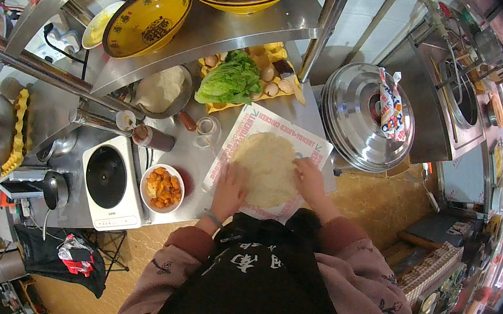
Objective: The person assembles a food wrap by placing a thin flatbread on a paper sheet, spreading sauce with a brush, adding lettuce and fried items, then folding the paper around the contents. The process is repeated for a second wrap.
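Observation:
A round, pale flatbread [265,170] lies on a white paper sheet [317,138] with red and dark print, at the front edge of the steel counter. My left hand [230,191] rests on the bread's left edge, its fingers stretched out and lying flat. On the opposite edge, my right hand [309,179] has its fingers drawn together on the bread's rim. Left of the paper stands a white bowl [144,186] of orange-coated fried pieces. Behind the sheet, green lettuce [229,80] sits on a yellow egg tray [274,51] with several eggs.
An induction cooker [111,182] stands at the left. A glass jug [207,131], a bottle of dark seasoning [154,138] and a pan of flatbreads [161,90] are behind. A shelf [217,38] with yellow bowls overhangs the counter. Large steel lids [348,106] are stacked at the right.

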`<state>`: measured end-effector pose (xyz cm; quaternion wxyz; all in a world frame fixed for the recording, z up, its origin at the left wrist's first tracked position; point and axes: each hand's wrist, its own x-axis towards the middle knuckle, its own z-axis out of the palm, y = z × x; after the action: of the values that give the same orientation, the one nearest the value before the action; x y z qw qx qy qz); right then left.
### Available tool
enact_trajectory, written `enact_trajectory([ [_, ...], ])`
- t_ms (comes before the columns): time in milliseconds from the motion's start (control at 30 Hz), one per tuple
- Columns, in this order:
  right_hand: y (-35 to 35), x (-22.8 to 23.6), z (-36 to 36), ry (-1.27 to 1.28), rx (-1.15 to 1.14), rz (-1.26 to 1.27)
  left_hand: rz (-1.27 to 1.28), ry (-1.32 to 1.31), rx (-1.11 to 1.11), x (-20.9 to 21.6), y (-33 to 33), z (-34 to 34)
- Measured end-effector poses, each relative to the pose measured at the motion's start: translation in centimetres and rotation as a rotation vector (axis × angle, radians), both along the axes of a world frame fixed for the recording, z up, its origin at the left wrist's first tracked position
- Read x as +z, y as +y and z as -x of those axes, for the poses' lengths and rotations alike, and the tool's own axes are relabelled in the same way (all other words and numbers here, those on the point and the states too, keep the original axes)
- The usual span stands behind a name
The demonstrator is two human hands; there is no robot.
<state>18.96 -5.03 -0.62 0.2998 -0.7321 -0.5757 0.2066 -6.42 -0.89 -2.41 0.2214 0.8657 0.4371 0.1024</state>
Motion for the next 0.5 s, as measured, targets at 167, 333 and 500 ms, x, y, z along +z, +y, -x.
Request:
enact_trajectory([
  [167, 1.0, -0.2, -0.2, -0.042, 0.027, 0.048, -0.044, -0.008, 0.212, 0.5, 0.2, 2.0],
  [333, 6.6, -0.2, -3.1, 0.456, -0.318, 0.033, -0.01, -0.033, 0.079, 1.4, -0.4, 0.8],
  [500, 14.8, -0.4, -4.6, 0.991, -0.43, 0.032, 0.012, -0.096, 0.088, 1.9, -1.8, -0.3],
])
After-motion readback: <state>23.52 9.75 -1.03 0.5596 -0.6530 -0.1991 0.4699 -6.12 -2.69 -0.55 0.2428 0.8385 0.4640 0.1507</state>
